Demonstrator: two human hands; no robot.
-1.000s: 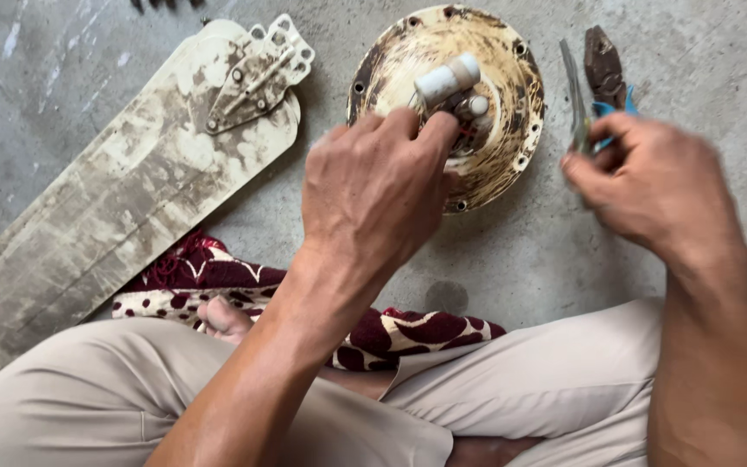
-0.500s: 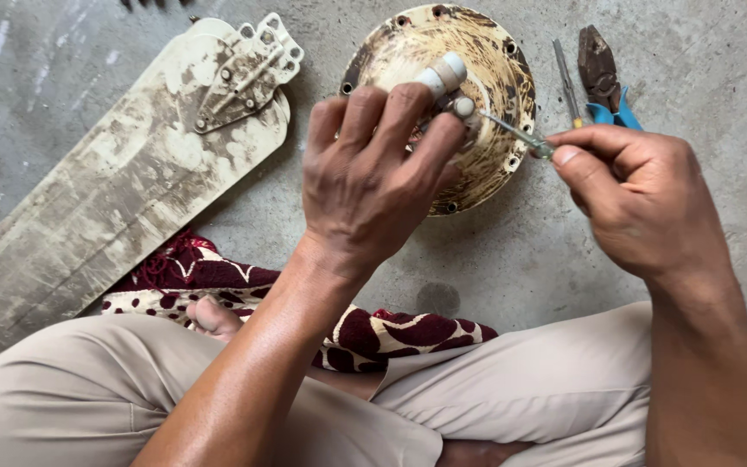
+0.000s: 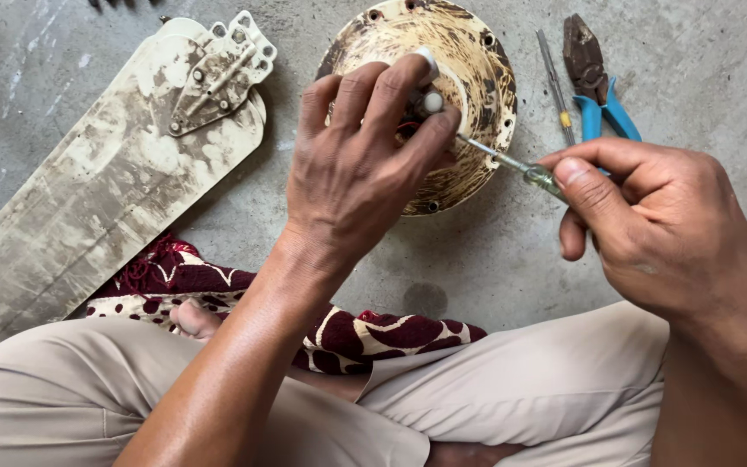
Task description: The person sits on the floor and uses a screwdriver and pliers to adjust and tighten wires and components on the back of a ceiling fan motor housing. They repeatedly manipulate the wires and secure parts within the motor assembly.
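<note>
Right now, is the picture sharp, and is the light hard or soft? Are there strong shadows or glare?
In the head view the light is soft and even, with only faint shadow on the concrete floor below the round fan housing; no glare. The left hand, right hand and screwdriver look sharp, without motion blur.

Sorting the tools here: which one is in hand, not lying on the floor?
The screwdriver, held in the right hand, tip at the round fan housing. The blue-handled pliers lie on the concrete.
</note>
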